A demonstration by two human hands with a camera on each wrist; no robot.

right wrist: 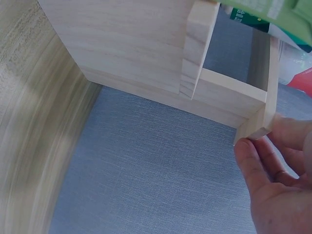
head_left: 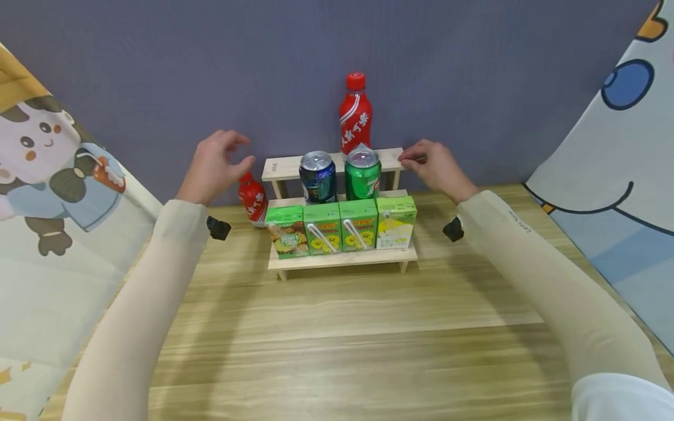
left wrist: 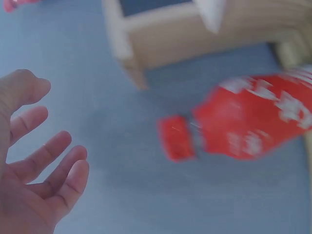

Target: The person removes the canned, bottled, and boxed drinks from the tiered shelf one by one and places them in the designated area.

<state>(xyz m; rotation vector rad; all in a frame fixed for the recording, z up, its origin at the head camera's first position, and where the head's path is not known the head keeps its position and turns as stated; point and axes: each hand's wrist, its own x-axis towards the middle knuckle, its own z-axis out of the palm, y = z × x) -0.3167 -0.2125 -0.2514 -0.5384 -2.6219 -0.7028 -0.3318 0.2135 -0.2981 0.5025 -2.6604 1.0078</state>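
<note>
My left hand is held in the air with fingers apart and nothing in it, above and left of a small red cola bottle. That bottle stands beside the left side of a tiered wooden rack. In the left wrist view the bottle looks blurred, apart from the fingers. My right hand pinches the right end of the rack's top tier, thumb and fingers around the corner. On that tier stands another red cola bottle.
A dark blue can and a green can stand on the middle tier. Several drink cartons, including a yellow-green one, line the bottom tier. Behind the rack rises a grey-blue wall; the wood-grain table extends in front.
</note>
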